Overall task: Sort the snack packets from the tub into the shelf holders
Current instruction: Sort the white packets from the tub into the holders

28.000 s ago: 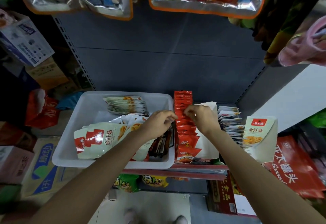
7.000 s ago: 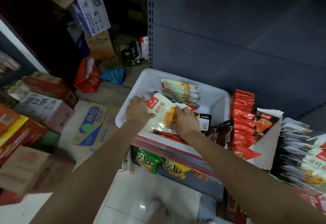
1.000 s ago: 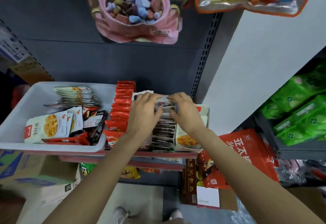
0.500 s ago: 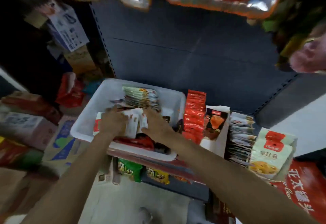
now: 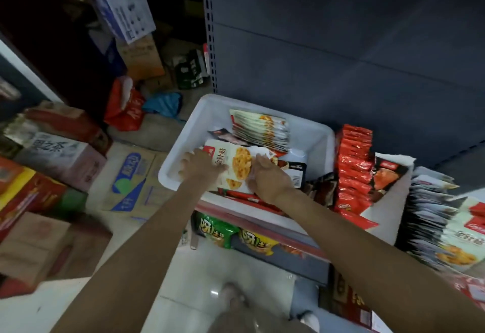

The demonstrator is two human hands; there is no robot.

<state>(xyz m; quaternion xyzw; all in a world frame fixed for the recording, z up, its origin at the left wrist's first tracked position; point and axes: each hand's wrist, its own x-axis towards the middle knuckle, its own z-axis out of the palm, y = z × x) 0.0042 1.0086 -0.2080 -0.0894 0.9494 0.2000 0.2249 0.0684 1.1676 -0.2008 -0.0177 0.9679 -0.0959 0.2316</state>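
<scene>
Both hands — left hand (image 5: pixel 200 166) and right hand (image 5: pixel 266 176) — clamp the ends of a white snack packet (image 5: pixel 237 166) at the tub's (image 5: pixel 183 146) front-left corner — pickup in hand; next, probably a lift toward the matching white-packet holder (image 5: pixel 456 235) at the shelf's right end.

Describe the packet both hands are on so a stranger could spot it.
Find the white tub on the shelf. In its near half, between the left hand and right hand, lies a cream packet. It alone lies face-up, showing lotus-root slices and a red corner logo.
</scene>
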